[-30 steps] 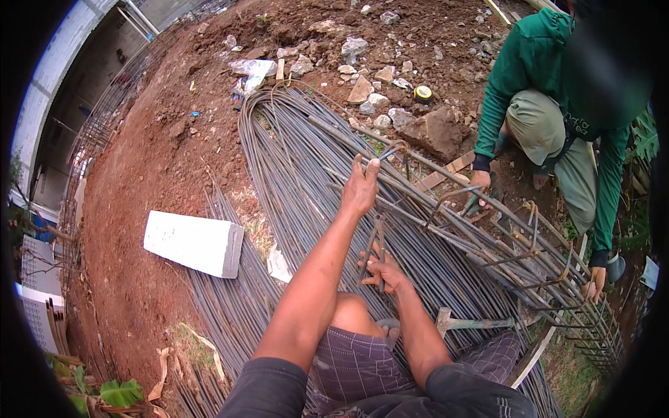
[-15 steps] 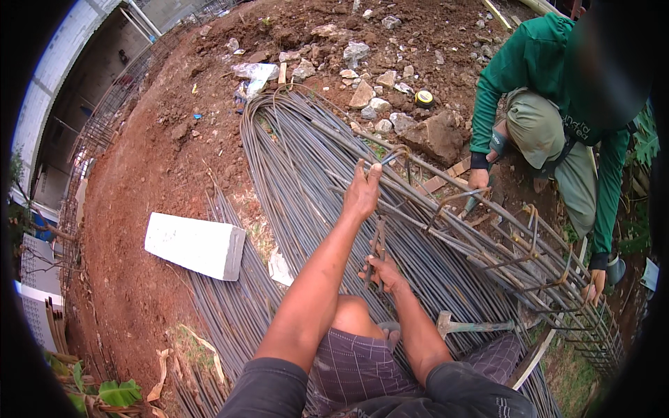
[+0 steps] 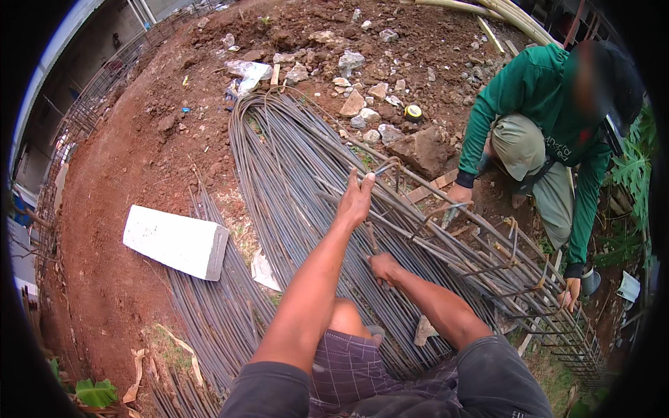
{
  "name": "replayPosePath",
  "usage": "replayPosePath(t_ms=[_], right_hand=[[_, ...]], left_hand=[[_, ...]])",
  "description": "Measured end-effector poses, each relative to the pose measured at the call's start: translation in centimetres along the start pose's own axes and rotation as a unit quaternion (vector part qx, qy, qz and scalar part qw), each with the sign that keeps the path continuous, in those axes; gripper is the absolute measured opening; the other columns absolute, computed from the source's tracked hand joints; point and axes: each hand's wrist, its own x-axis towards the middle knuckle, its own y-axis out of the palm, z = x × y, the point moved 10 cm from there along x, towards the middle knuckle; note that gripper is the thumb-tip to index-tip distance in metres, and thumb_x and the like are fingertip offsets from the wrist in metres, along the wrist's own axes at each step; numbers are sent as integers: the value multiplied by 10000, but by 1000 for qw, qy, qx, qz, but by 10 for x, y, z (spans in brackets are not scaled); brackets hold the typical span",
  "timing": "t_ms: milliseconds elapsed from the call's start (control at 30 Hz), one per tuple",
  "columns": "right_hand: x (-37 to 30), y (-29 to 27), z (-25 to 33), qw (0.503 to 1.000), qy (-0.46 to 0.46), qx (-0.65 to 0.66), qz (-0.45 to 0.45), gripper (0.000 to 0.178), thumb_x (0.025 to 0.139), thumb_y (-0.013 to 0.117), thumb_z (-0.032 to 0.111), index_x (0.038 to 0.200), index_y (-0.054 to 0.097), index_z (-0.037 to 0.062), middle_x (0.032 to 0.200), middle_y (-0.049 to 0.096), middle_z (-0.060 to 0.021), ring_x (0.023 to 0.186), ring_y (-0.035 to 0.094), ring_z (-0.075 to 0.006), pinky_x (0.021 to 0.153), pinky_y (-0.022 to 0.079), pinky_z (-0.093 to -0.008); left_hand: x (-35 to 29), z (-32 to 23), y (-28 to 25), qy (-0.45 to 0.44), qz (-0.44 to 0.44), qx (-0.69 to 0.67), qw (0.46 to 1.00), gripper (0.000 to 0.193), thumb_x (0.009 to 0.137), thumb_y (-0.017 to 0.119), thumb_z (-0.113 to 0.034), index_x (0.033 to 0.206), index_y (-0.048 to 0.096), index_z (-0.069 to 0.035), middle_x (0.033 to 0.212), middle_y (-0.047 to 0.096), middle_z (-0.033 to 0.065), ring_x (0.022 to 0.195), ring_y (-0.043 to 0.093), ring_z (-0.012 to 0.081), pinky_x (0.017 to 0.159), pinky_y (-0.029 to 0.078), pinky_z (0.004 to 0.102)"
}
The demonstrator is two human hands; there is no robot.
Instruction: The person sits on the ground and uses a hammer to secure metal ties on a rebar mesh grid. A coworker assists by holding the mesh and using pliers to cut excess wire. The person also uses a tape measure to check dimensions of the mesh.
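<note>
My left hand [image 3: 355,198] is closed around the rusty stirrup [image 3: 385,166] at the near-left end of a long rebar cage [image 3: 481,247]. Below it, my right hand [image 3: 384,269] grips the handles of steel pincers [image 3: 372,238]. Their jaws point up toward the cage, and whether they touch a bar or wire is hard to make out. The cage slants down to the right over a thick bundle of dark rebar [image 3: 300,181]. Facing me, a co-worker in green rests one hand [image 3: 458,195] on the cage, beside a greenish tool, and the other hand [image 3: 570,292] farther along it.
A white tapered block [image 3: 174,240] lies on thinner bars at left. Past the bundle are broken rocks [image 3: 425,150], a yellow tape measure [image 3: 413,113] and a plastic bag [image 3: 249,72] on red soil. A hammer head [image 3: 425,330] shows by my right forearm.
My right hand has turned, with its back now up, still holding the pincers. My left hand stays on the stirrup. The view has shifted, and my right arm now covers the hammer's handle.
</note>
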Motion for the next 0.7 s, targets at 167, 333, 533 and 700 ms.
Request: replayPosePath(t_ms=[167, 333, 533, 700], right_hand=[[-23, -25, 6, 987, -78, -99, -103, 441, 878, 550, 269, 1132, 597, -88, 1118, 620, -324, 1073, 598, -457, 931, 472, -479], [-7, -26, -9, 977, -75, -138, -146, 429, 858, 546, 220, 1190, 541, -53, 1119, 625, -316, 1112, 591, -441, 965, 461, -486], [-30, -39, 0, 948, -108, -228, -192, 413, 903, 569, 287, 1151, 548, -44, 919, 676, -273, 924, 670, -409, 808, 523, -492], [33, 85, -23, 862, -72, 481, 146, 427, 921, 593, 348, 1206, 547, 33, 996, 666, -116, 914, 651, -293, 805, 540, -473]], left_hand=[[-6, -6, -6, -14, 1, 28, 1000, 954, 882, 232, -785, 1539, 139, -99, 1378, 472, 299, 1285, 451, 456, 1084, 350, 486], [-10, -7, -12, -13, 22, 61, 998, 1034, 846, 207, -827, 1540, 91, -70, 1355, 485, 316, 1270, 463, 464, 1070, 369, 492], [3, -5, -7, -13, 15, 31, 999, 1088, 831, 228, -844, 1534, 63, -31, 1363, 459, 342, 1265, 464, 472, 1070, 366, 475], [-11, -24, -1, -14, 38, -10, 999, 1064, 856, 274, -817, 1529, 96, -13, 1062, 675, 246, 1215, 542, 384, 996, 412, 441]])
